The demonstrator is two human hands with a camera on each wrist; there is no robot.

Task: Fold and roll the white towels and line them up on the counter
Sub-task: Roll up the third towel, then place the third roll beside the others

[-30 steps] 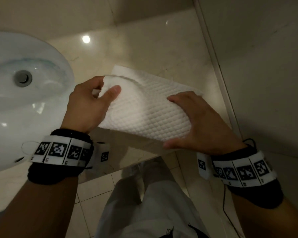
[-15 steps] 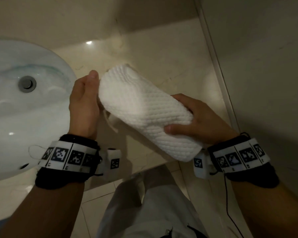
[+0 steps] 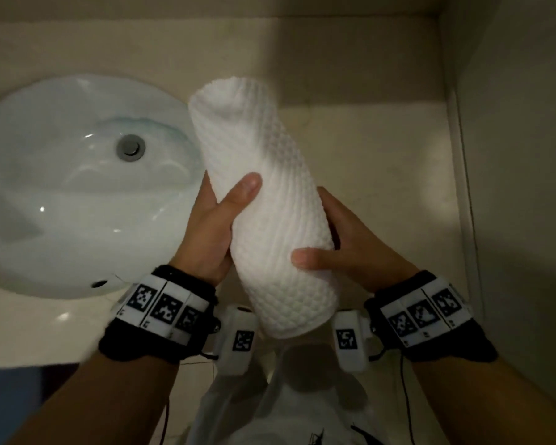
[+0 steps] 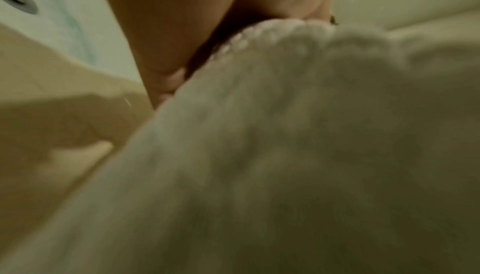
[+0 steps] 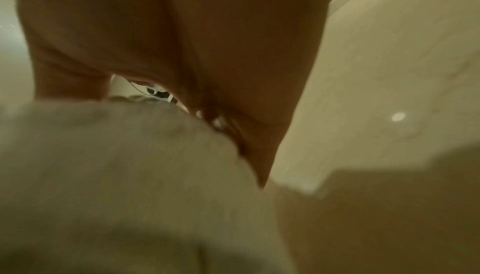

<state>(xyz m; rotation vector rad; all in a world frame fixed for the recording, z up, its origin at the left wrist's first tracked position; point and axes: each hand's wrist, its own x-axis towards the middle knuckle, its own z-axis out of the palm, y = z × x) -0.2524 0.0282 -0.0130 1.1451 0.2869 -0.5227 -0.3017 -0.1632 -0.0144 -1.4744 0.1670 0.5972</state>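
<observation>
A beige marble desk (image 3: 382, 149) carries a white basin (image 3: 77, 187) on the left and meets a wall (image 3: 520, 155) on the right. Both hands hold the rolled white towel (image 3: 270, 213) above the desk's near edge. The left hand (image 3: 212, 232) cups its left side, thumb curled over the front; the right hand (image 3: 350, 248) wraps the right side, thumb across the lower part. Bare desk lies between basin and wall. The roll's long axis runs from the person away, far end tilted slightly left.
</observation>
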